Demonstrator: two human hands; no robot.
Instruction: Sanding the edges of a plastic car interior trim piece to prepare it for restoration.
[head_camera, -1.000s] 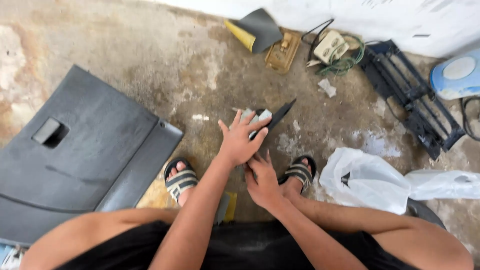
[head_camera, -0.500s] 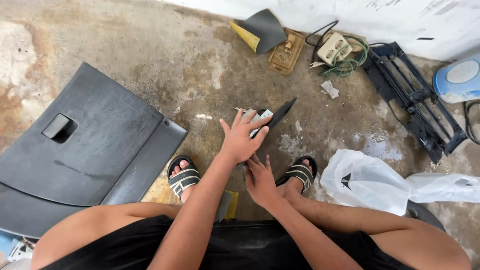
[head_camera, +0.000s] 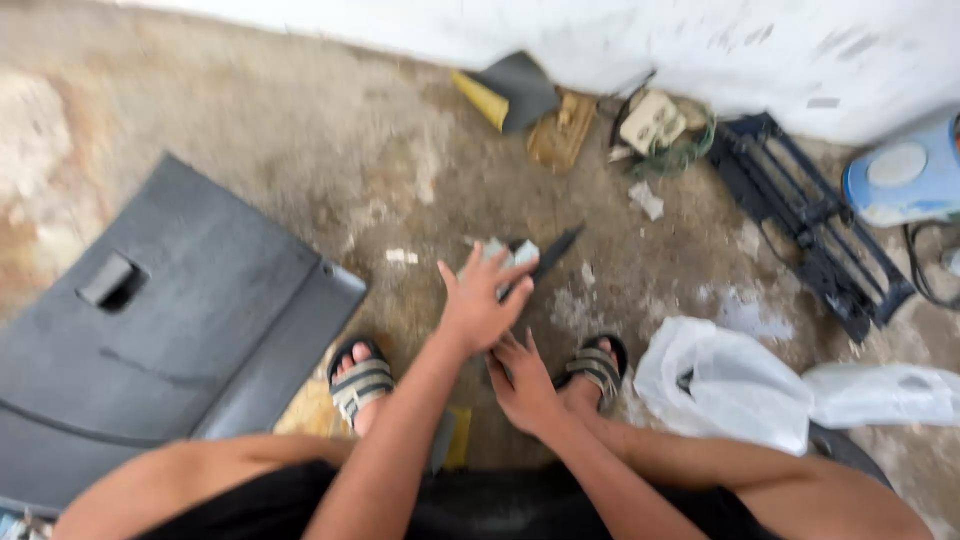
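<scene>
Two bare hands work low over a stained concrete floor (head_camera: 300, 150), between two sandalled feet. Far left lies a big dark-grey moulded plastic panel with a recessed latch (head_camera: 170, 320), flat and well apart from the hands. The left hand (head_camera: 478, 305) reaches forward, fingers spread, its fingertips resting on a small pale boxy piece (head_camera: 500, 252) that touches a slim black blade-shaped strip of plastic (head_camera: 553, 255). Blur hides whether anything is pinched. The right hand (head_camera: 525, 380) sits just behind, nearer the body, fingers loosely splayed and pointing forward; I cannot tell if it holds anything.

The black strip looks light and stiff, probably thin enough to flex or snap at its tip, so the thicker end by the pale piece seems the safer place to grip. Its long axis runs diagonally, the narrow tip pointing up and right toward the white wall (head_camera: 700, 50).

Further right lie a crumpled white plastic bag (head_camera: 730, 390) and a black slatted grille (head_camera: 810, 230).
</scene>
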